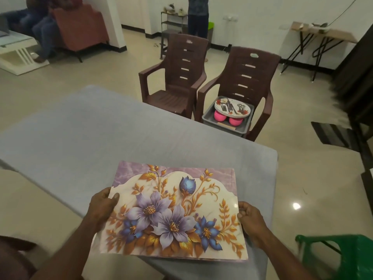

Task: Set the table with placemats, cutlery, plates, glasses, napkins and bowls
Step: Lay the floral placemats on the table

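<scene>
A floral placemat (173, 211), printed with purple and blue flowers and gold leaves, is held over the near corner of the grey-clothed table (90, 134). My left hand (102, 207) grips its left edge, thumb on top. My right hand (251, 217) pinches its right edge. A second mat edge shows under its near side. On the right brown chair (246, 77) sits a grey tray (228, 126) with stacked plates (232, 109), cutlery on top and pink bowls (221, 115) beneath.
A second brown chair (177, 71) stands at the table's far side. A green plastic stool (341, 257) is at my lower right. People sit at the far left and one stands at the back. A folding table (321, 35) is against the right wall.
</scene>
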